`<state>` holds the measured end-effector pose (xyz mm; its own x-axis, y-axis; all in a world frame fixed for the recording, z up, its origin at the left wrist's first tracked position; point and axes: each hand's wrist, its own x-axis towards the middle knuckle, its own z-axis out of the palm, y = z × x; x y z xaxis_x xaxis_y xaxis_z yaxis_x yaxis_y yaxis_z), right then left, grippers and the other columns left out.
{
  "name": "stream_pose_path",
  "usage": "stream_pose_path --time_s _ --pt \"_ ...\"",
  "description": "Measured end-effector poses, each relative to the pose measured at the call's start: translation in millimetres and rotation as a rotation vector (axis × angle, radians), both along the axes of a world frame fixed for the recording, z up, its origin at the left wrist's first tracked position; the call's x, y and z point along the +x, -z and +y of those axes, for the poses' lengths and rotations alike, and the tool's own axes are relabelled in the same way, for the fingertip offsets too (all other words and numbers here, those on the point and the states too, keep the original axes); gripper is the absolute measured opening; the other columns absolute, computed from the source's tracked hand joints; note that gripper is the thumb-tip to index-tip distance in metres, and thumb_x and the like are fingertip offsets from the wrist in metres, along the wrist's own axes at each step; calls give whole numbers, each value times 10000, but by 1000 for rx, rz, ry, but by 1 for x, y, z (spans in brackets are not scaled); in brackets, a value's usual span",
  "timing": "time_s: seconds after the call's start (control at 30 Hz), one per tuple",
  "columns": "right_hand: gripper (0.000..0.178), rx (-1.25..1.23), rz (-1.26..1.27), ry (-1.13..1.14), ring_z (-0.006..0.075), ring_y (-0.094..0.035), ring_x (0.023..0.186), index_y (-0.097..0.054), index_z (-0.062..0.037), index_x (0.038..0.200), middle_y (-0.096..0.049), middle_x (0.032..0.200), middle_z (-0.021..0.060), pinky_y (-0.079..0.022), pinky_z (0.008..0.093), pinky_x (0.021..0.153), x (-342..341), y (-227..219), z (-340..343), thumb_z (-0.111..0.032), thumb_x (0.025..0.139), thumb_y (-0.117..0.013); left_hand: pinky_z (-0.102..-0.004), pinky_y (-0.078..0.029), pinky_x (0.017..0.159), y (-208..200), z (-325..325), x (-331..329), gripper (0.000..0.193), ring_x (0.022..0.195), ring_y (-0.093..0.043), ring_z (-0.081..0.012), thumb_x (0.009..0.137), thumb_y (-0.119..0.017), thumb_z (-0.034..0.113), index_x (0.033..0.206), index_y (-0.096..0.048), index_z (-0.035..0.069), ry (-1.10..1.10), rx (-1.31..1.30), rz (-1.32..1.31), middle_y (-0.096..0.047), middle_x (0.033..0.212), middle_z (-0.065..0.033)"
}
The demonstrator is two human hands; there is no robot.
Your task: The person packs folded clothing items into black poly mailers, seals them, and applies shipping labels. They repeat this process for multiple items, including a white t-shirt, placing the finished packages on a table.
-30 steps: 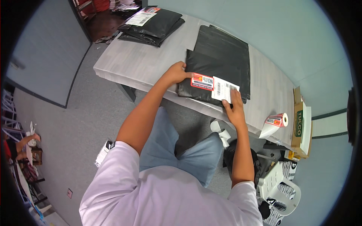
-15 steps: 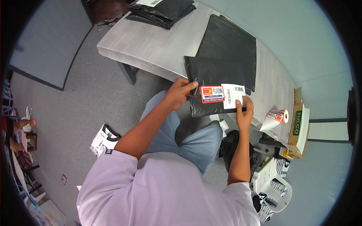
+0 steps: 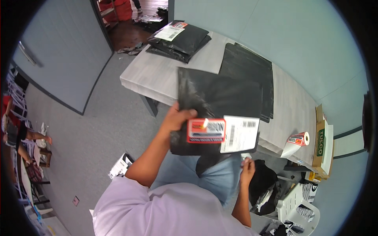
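The fingers of the left hand [image 3: 174, 121] grasped the left edge of a black parcel [image 3: 220, 92], the thumb pressed over its upper face. The fingers of the right hand [image 3: 247, 170] were curled in toward the thumb, just below the parcel's lower right corner and apart from it; whether they pinched anything could not be told. The parcel was held up above the lap, in front of the bench's near edge. On its face, a red-bordered label [image 3: 206, 131] sat beside a white label [image 3: 241, 133], the first somewhat blurred.

Beyond the parcel, flat black bags [image 3: 248, 65] lay stacked on the bench [image 3: 289, 98]. A pile of black packages [image 3: 187, 39] rested toward its far left end, the top one labelled. To the right, a label roll [image 3: 298, 139] lay near the front edge, its white strip hanging loose, with a cardboard box [image 3: 322, 147] just past it. Below stood a white plastic chair [image 3: 289, 206], near a black bag [image 3: 262, 181].
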<state>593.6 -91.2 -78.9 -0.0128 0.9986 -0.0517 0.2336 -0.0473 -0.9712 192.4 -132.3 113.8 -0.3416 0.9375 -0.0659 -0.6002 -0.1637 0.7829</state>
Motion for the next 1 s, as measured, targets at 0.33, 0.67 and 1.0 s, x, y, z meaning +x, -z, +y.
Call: stream_pose_path --time_s 0.33,0.67,1.0 --pt "322 -92 -57 -191 92 -543 858 -631 34 1131 -604 1039 47 -468 244 771 -67 -16 -41 -219 940 -684 -478 -604 724 -44 230 -197 172 805 -700 -298 883 -678 61 984 -610 -60 -412 359 -166 -677 943 -161" --pt "334 -113 -2 -110 130 -595 832 -626 41 1139 -631 1005 85 -493 257 763 -32 -4 -40 -207 926 -695 -478 -588 683 35 254 -241 411 774 -674 -274 903 -718 347 1103 -626 -1 -581 -253 44 -670 1001 -134" --pt "282 93 -111 -138 149 -620 862 -643 17 1129 -659 979 88 -503 280 776 -28 -51 -15 -165 918 -686 -247 -461 795 92 88 -75 295 813 -547 -115 929 -687 182 1133 -575 0 -649 -50 995 -584 934 -23"
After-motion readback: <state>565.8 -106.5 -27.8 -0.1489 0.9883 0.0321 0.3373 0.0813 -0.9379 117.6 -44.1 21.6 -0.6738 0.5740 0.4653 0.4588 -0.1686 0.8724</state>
